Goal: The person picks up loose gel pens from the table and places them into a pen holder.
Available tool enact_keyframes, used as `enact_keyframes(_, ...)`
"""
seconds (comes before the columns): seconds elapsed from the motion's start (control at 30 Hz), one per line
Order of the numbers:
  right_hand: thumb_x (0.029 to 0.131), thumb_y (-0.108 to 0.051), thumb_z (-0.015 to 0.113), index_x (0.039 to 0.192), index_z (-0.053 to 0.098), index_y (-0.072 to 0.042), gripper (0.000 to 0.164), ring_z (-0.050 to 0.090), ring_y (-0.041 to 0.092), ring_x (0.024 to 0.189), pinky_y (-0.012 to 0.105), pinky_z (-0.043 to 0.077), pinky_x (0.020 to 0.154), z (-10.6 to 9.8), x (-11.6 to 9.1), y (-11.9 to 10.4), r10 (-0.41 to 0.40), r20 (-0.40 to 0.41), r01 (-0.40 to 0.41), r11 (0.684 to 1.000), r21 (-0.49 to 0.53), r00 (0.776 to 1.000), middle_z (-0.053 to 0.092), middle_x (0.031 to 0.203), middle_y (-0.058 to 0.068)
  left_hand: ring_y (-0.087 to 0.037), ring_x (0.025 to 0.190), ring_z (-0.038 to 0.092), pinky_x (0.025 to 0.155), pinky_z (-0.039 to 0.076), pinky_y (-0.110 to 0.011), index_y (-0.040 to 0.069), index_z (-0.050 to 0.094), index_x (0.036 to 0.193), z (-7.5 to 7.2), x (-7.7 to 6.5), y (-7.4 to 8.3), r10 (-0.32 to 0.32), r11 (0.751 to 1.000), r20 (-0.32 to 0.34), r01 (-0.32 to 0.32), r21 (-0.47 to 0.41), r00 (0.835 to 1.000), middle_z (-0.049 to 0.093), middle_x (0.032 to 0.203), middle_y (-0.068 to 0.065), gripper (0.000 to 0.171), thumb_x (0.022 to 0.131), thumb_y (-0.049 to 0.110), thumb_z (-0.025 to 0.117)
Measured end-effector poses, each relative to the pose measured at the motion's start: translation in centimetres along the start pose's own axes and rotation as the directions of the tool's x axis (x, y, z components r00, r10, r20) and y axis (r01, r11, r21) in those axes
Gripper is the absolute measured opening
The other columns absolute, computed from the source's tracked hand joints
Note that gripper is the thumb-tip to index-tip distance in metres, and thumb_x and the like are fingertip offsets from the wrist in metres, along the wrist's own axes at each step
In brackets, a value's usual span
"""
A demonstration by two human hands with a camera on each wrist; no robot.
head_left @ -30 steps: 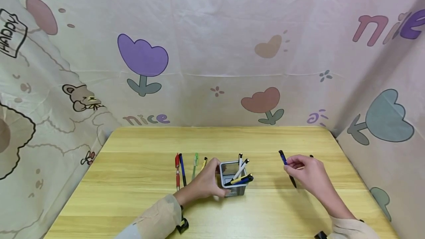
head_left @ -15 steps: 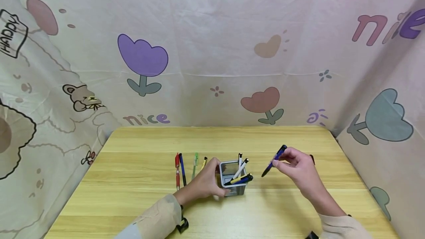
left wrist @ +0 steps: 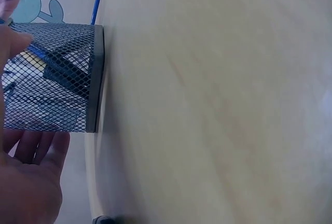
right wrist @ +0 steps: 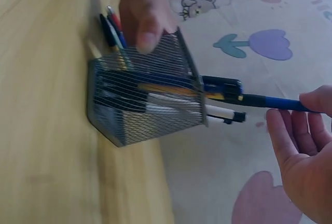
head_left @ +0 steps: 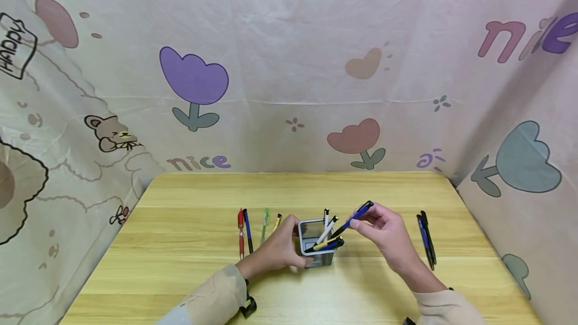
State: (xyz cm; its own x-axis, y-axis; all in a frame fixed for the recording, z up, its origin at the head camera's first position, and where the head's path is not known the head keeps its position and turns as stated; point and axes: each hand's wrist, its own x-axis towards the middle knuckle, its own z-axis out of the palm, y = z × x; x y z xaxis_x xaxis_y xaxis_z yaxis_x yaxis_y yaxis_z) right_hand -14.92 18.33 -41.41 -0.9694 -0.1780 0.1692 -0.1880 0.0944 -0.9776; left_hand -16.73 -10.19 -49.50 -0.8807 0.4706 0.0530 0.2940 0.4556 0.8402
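my right hand (head_left: 389, 233) pinches a blue pen (head_left: 361, 211) by the mesh cup (head_left: 321, 261) (white pens (head_left: 326, 231) lean inside), and my left hand (head_left: 282, 246) grips that cup.

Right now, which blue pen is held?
The blue pen pinched by the right hand, slanting toward the cup; other blue ones lie on the table or sit in the cup.

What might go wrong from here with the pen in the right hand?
The blue pen might snag on the white pens and yellow pen crowding the right side of the mesh cup. The right hand only pinches it, so it may slip. A bump could tip the cup if the left hand loosens.
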Motion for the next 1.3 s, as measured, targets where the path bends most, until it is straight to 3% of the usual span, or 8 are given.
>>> enact_keyframes(0.23,0.091,-0.009,0.078,0.107,0.068,0.005,0.023,0.071,0.011,0.091,0.025,0.061,0.084,0.8,0.2,0.9,0.075,0.020,-0.074,0.996,-0.057,0.997,0.072,0.099,-0.001,-0.012,0.103,0.056,0.092,0.052,-0.026,0.012,0.046,0.119,0.0,0.0,0.0,0.003,1.000,0.005,-0.003,0.006,1.000,0.056,0.119,-0.010,0.067,0.073,0.026,0.092)
enact_keyframes(0.5,0.090,-0.013,0.080,0.113,0.072,0.002,0.029,0.072,0.007,0.094,0.021,0.060,0.085,1.1,0.2,1.3,0.099,0.066,-0.090,0.987,-0.129,0.993,0.074,0.112,0.020,-0.012,0.103,0.055,0.093,0.051,-0.026,0.010,0.046,0.119,-0.1,0.0,0.0,0.005,1.000,0.006,-0.005,0.006,1.000,0.056,0.118,-0.008,0.067,0.073,0.027,0.091)
enact_keyframes(0.67,0.090,-0.017,0.080,0.119,0.070,0.004,0.037,0.074,0.006,0.097,0.020,0.059,0.086,1.1,0.1,1.2,0.143,0.077,-0.132,0.981,-0.139,0.987,0.072,0.120,0.025,-0.011,0.103,0.055,0.093,0.050,-0.026,0.012,0.046,0.118,-0.1,-0.1,0.0,-0.011,1.000,0.003,0.011,0.009,1.000,0.055,0.117,-0.004,0.066,0.073,0.028,0.091)
enact_keyframes(0.87,0.089,-0.019,0.081,0.118,0.072,-0.002,0.035,0.075,0.008,0.095,0.021,0.060,0.085,0.7,0.0,1.2,0.162,0.049,-0.150,0.971,-0.185,0.986,0.073,0.121,0.023,-0.011,0.105,0.056,0.096,0.051,-0.027,0.013,0.046,0.119,-0.1,0.0,0.1,-0.015,1.000,0.008,0.015,-0.019,1.000,0.056,0.120,-0.007,0.066,0.073,0.026,0.091)
enact_keyframes(1.07,0.091,-0.019,0.080,0.119,0.072,-0.003,0.033,0.074,0.006,0.093,0.018,0.059,0.082,-0.4,-0.1,1.5,0.123,0.001,-0.118,0.954,-0.274,0.992,0.075,0.116,0.018,-0.011,0.106,0.058,0.097,0.051,-0.028,0.015,0.046,0.120,-0.1,0.0,0.1,-0.023,0.999,0.009,0.023,-0.027,1.000,0.057,0.121,-0.006,0.066,0.073,0.027,0.091)
enact_keyframes(1.2,0.091,-0.018,0.079,0.119,0.072,-0.004,0.032,0.074,0.007,0.091,0.018,0.059,0.078,-1.2,-0.2,1.9,0.098,-0.032,-0.103,0.925,-0.366,0.995,0.076,0.113,0.014,-0.011,0.104,0.057,0.095,0.051,-0.027,0.013,0.047,0.120,0.0,0.1,0.1,-0.022,1.000,0.009,0.022,-0.018,1.000,0.057,0.120,-0.006,0.067,0.072,0.027,0.092)
enact_keyframes(1.3,0.091,-0.017,0.079,0.118,0.072,-0.003,0.031,0.074,0.009,0.089,0.018,0.058,0.074,-1.9,-0.1,2.2,0.069,-0.059,-0.088,0.884,-0.459,0.996,0.078,0.108,0.010,-0.012,0.103,0.056,0.094,0.051,-0.027,0.012,0.047,0.120,-0.1,0.1,0.1,-0.020,1.000,0.008,0.020,-0.011,1.000,0.056,0.119,-0.006,0.067,0.072,0.027,0.092)
